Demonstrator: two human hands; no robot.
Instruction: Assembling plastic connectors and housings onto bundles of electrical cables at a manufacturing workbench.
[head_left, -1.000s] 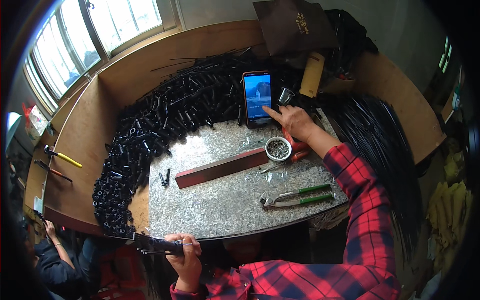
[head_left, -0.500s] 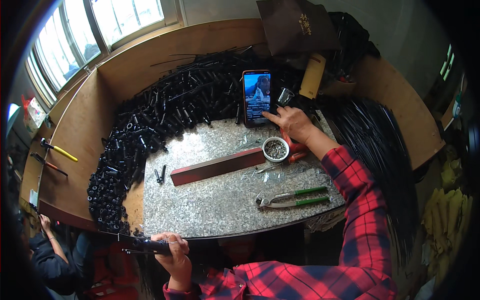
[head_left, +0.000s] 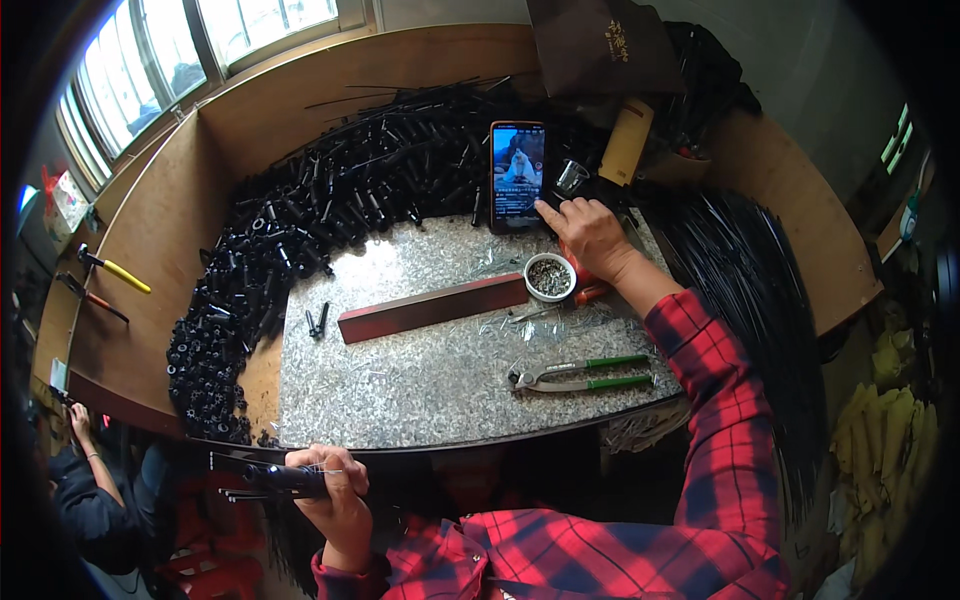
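My left hand (head_left: 338,492), at the table's near edge, is closed around a black tubular part (head_left: 285,481) with thin rods sticking out to the left. Fine wires show by its thumb; how they attach is too small to tell. Over the far right of the stone slab, my right hand (head_left: 592,238) holds nothing. Its index finger is stretched toward the lower edge of a phone (head_left: 517,165) standing upright with a lit picture; whether the fingertip touches the glass I cannot tell. Beneath that hand lie a white cup (head_left: 550,292) of small metal bits and a red-orange handled tool (head_left: 590,294).
A dark red bar (head_left: 432,309) and green-handled pincers (head_left: 585,373) lie on the speckled slab (head_left: 420,400). Black tubular parts (head_left: 340,190) are heaped behind and left; long black rods (head_left: 750,260) lie right. Hammers (head_left: 115,270) hang on the left wooden wall. Another person (head_left: 100,495) is at lower left.
My right index finger has shifted slightly right and down relative to the phone, whose picture has scrolled or changed. My left hand still grips the black part. The whole view has shifted a little.
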